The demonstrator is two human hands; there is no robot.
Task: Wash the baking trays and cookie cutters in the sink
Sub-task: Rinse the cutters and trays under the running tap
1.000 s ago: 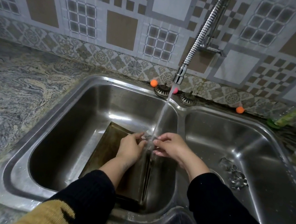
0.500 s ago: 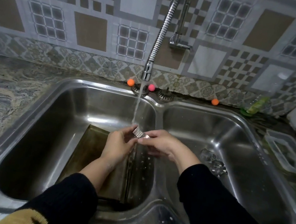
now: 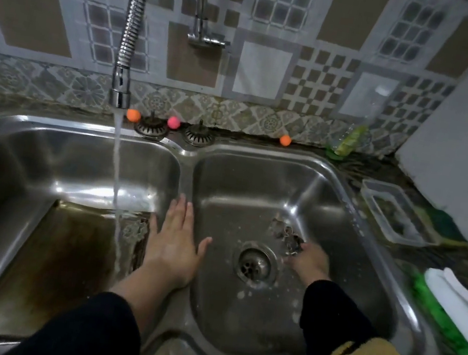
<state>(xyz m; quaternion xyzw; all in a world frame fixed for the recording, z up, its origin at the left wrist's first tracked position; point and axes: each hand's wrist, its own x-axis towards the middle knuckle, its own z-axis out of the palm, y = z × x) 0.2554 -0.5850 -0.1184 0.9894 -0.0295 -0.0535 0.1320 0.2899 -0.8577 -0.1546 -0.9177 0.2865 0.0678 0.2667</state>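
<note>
Lower left of frame: baking tray [image 3: 59, 266] leaned in left basin, water stream [image 3: 116, 189] falling on top edge. Judged stiff, big, slippery when wet; best held by rim.

Middle: left hand [image 3: 174, 247] flat on divider, fingers straight, nothing held.

Right: right hand [image 3: 307, 258] down by cookie cutters [image 3: 286, 236] near drain [image 3: 254, 265]; grip cannot be told. Cutters judged light, thin, sharp-edged; best pinched by sides.

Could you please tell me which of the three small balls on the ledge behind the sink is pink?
The pink ball is the middle one, sitting between the two strainer plugs. The balls on either side, one beside the running tap and one behind the right basin, are orange.
</note>
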